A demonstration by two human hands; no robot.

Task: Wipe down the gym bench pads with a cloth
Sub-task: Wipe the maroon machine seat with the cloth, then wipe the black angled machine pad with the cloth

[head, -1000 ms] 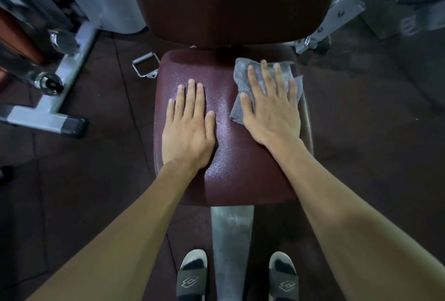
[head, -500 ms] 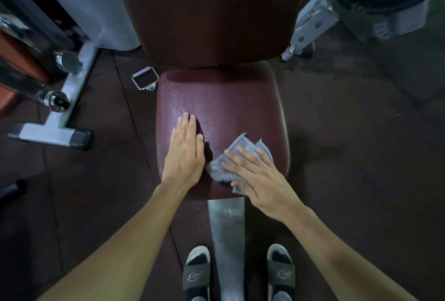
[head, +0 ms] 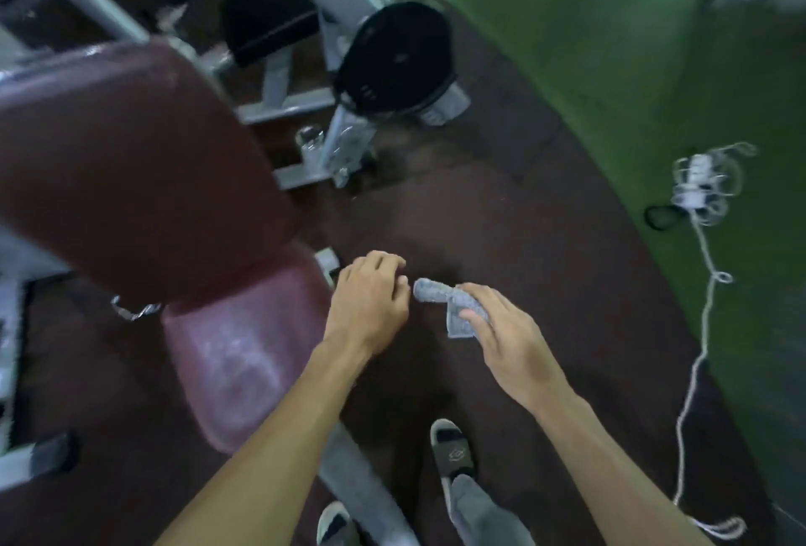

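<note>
Head camera swings wide and blurry, and both hands hang in the air off the right side of the bench. Right hand (head: 501, 327) grips the grey cloth (head: 449, 305), fingers curled round a bunched wad with one rolled end poking out toward the left hand (head: 370, 305). That left hand holds nothing, its fingers loosely curled, just beside the cloth's tip but not touching it. Seat pad (head: 235, 353) sits down to the left with a pale sheen on it, back pad (head: 131, 170) rising above it, also to the left. My read: the cloth wants refolding now. Best bet is to open it to a flat, fresh face with both hands, then press it broad against the back pad and sweep in overlapping strokes.
</note>
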